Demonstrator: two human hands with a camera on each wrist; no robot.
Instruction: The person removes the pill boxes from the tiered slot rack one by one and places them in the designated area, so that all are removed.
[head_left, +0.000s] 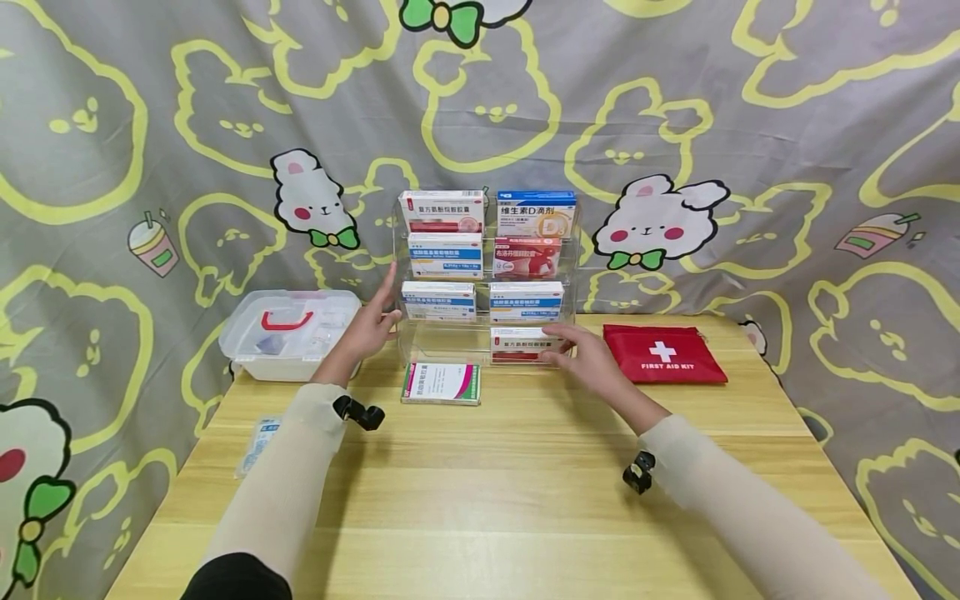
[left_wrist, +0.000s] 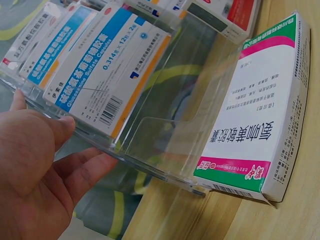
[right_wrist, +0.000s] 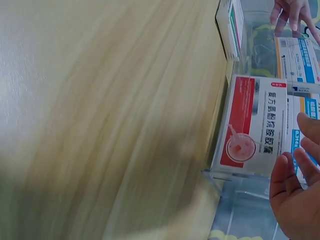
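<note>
A clear display rack stands upright at the back of the table, with medicine boxes in two columns. My left hand rests against its left side, fingers extended; the left wrist view shows fingertips along its clear edge, near a blue-and-white glucosamine box. My right hand is at the right end of the red-and-white medicine box in the bottom right slot. Its fingers are loosely bent in the right wrist view, apart from one another. A white, green and magenta box lies flat before the rack's bottom left slot.
Left of the rack sits a clear-lidded plastic case with a red handle. A red first aid pouch lies to the right. A small blue-and-white packet is by the left forearm. A patterned curtain hangs behind the table.
</note>
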